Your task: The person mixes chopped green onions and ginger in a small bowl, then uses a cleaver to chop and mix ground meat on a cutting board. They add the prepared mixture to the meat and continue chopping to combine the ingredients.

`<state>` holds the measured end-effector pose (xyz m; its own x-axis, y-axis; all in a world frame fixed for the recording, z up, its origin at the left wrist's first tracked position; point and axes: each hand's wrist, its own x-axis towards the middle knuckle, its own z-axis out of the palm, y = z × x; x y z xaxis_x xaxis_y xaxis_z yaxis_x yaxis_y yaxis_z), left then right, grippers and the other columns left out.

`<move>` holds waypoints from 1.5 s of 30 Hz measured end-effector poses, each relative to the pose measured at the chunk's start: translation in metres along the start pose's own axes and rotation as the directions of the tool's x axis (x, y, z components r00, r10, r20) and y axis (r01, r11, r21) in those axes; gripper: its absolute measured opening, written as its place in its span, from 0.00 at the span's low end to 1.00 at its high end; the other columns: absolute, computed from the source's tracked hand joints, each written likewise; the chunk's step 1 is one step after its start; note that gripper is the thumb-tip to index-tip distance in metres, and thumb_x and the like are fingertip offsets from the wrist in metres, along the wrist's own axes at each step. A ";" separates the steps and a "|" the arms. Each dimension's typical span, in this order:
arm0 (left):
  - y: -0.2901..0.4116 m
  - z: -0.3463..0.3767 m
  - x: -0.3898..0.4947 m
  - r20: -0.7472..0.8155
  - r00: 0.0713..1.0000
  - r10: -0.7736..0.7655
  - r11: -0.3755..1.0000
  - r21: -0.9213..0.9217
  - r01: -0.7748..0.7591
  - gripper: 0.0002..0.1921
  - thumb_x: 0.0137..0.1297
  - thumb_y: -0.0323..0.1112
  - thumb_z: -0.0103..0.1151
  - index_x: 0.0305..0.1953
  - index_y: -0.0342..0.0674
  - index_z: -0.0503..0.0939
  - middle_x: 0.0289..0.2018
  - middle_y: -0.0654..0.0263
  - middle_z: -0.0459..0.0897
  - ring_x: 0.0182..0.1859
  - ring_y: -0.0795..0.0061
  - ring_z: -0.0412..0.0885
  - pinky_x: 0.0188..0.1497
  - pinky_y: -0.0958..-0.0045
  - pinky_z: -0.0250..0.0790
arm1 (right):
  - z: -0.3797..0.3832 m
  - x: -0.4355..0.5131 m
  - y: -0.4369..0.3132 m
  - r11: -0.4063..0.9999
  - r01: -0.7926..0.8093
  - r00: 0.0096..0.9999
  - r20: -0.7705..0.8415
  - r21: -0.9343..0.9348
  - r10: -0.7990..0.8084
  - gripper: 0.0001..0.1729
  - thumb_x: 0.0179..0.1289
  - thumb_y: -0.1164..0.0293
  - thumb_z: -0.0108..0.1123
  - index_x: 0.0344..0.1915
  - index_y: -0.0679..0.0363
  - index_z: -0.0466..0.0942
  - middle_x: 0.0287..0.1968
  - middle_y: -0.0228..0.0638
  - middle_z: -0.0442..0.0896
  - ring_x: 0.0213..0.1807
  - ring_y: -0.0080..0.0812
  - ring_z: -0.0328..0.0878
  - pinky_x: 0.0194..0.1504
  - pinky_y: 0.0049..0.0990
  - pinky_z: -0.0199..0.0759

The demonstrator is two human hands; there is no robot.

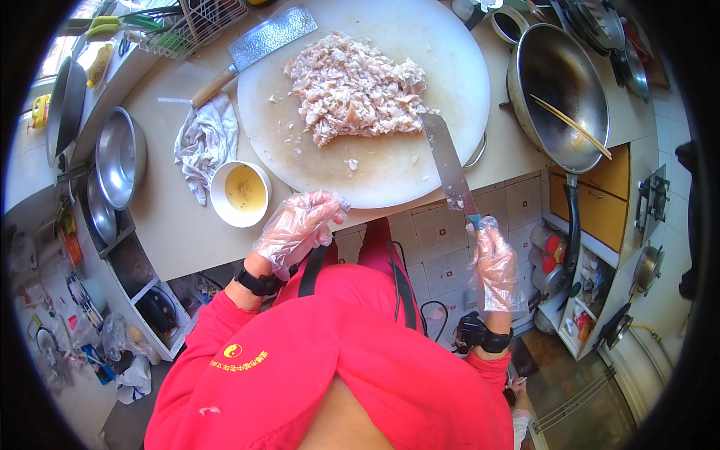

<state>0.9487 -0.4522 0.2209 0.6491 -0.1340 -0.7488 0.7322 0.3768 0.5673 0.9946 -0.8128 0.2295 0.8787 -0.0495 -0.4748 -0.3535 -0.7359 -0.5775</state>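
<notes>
Chopped raw meat (357,90) lies in a flat heap on a round white cutting board (360,180). My right hand (498,264), in a clear plastic glove, grips the handle of a cleaver (447,160). Its wide blade rests over the board's lower right edge, the tip touching the heap's lower right corner. Bits of meat stick to the blade near the handle. My left hand (304,228), also gloved, is at the board's near edge with its fingers curled; nothing shows in it. A second cleaver (275,38) with a wooden handle lies across the board's upper left edge.
A white bowl of yellow liquid (245,188) and a crumpled cloth (208,140) are left of the board. Steel bowls (119,157) stand farther left. At the right is a wok (557,95) with chopsticks (571,125) across it. Another person's hand (518,387) shows at lower right.
</notes>
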 end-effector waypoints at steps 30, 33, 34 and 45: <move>0.007 -0.008 0.002 -0.028 1.000 0.006 1.000 0.022 -0.006 0.15 0.73 0.44 0.62 0.44 0.35 0.81 0.36 0.67 0.83 0.25 0.83 0.72 0.28 0.80 0.66 | -0.035 0.015 -0.047 0.998 0.065 0.992 0.114 -0.020 -0.063 0.18 0.77 0.59 0.56 0.48 0.60 0.86 0.20 0.25 0.73 0.21 0.17 0.67 0.25 0.23 0.60; 0.010 -0.007 0.001 -0.024 0.999 0.024 1.000 0.009 -0.023 0.15 0.73 0.43 0.61 0.46 0.35 0.81 0.36 0.67 0.83 0.25 0.84 0.72 0.28 0.80 0.66 | -0.038 0.014 -0.053 0.990 -0.067 0.973 0.229 0.128 0.036 0.21 0.77 0.55 0.55 0.45 0.61 0.85 0.19 0.23 0.72 0.19 0.16 0.65 0.24 0.21 0.55; 0.011 -0.007 0.001 -0.038 0.999 0.030 0.999 0.040 -0.028 0.15 0.73 0.44 0.62 0.46 0.36 0.81 0.36 0.68 0.83 0.25 0.84 0.72 0.29 0.80 0.66 | -0.038 0.013 -0.054 0.979 -0.107 0.962 0.267 0.176 0.057 0.20 0.77 0.56 0.55 0.46 0.61 0.84 0.20 0.23 0.73 0.20 0.15 0.65 0.24 0.21 0.56; 0.019 -0.010 0.007 -0.065 0.993 0.099 0.991 -0.082 -0.104 0.20 0.72 0.43 0.62 0.56 0.35 0.78 0.40 0.67 0.81 0.28 0.82 0.71 0.32 0.79 0.66 | -0.029 0.001 -0.040 0.786 -0.328 0.897 0.433 0.524 0.086 0.20 0.77 0.56 0.58 0.50 0.63 0.81 0.22 0.24 0.75 0.17 0.13 0.67 0.19 0.14 0.58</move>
<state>0.9650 -0.4374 0.2231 0.7038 -0.0365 -0.7095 0.6412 0.4627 0.6122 1.0186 -0.8031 0.2717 0.6189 0.1850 -0.7633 -0.7345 -0.2080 -0.6459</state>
